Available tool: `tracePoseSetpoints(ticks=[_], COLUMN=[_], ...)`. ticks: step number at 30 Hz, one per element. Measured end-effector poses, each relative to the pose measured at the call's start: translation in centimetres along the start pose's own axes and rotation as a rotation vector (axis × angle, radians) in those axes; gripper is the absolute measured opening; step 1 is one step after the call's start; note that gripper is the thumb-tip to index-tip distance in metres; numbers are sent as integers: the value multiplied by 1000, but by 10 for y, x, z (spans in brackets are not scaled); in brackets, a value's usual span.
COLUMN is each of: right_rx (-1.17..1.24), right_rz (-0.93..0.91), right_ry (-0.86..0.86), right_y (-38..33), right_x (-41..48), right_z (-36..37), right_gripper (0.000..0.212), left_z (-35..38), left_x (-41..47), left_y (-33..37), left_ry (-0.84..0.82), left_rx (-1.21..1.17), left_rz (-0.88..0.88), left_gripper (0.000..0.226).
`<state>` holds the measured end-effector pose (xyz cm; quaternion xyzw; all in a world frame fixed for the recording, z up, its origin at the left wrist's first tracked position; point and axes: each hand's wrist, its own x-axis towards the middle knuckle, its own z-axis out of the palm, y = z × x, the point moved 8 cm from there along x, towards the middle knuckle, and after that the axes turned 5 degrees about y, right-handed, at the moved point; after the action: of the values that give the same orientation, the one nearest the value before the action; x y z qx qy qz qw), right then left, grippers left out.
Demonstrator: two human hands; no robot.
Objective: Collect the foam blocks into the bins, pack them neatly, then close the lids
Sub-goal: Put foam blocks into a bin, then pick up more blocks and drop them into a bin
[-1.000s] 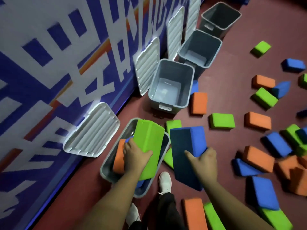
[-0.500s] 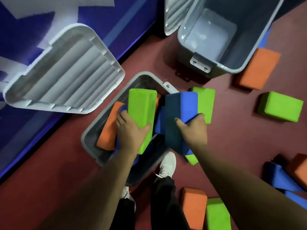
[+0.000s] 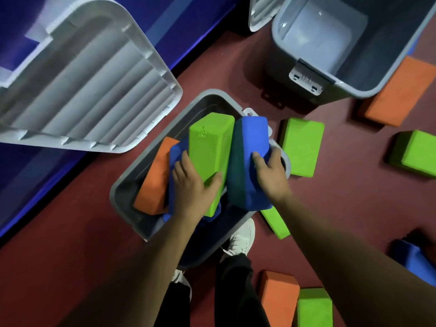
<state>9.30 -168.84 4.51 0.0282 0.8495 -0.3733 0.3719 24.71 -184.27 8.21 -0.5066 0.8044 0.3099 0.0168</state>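
Note:
A grey bin (image 3: 151, 159) stands on the floor below me with its white lid (image 3: 77, 74) hinged open to the left. My left hand (image 3: 191, 187) grips a green foam block (image 3: 207, 152) held upright inside the bin. My right hand (image 3: 269, 175) grips a blue foam block (image 3: 245, 161) right beside it, over the bin's right rim. An orange block (image 3: 158, 178) and another blue block (image 3: 175, 152) stand in the bin at the left.
A second grey bin (image 3: 304, 74), with no blocks in it, stands at the top right. Loose green blocks (image 3: 302, 147) (image 3: 417, 154), orange blocks (image 3: 398, 90) (image 3: 278, 296) and a blue block (image 3: 410, 258) lie on the red floor. My white shoe (image 3: 243, 237) is by the near bin.
The camera has dropped closer to the bin. Both hands have lowered their blocks, and the blue block has moved left against the green one at the bin's rim.

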Motion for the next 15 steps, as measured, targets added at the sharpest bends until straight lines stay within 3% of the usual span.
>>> tracePoseSetpoints(ticks=[4, 10, 15], right_rx=[16, 2, -148], right_rz=[-1, 5, -5], right_ry=[-55, -42, 18], right_y=[15, 12, -6], right_x=[-23, -28, -39], right_z=[9, 19, -9], right_gripper=[34, 37, 48], left_z=[9, 17, -3], left_x=[-15, -6, -3], left_y=[7, -2, -3], left_ry=[-94, -53, -197], left_rx=[-47, -93, -174], left_rz=[51, -99, -137], left_gripper=[86, 85, 93])
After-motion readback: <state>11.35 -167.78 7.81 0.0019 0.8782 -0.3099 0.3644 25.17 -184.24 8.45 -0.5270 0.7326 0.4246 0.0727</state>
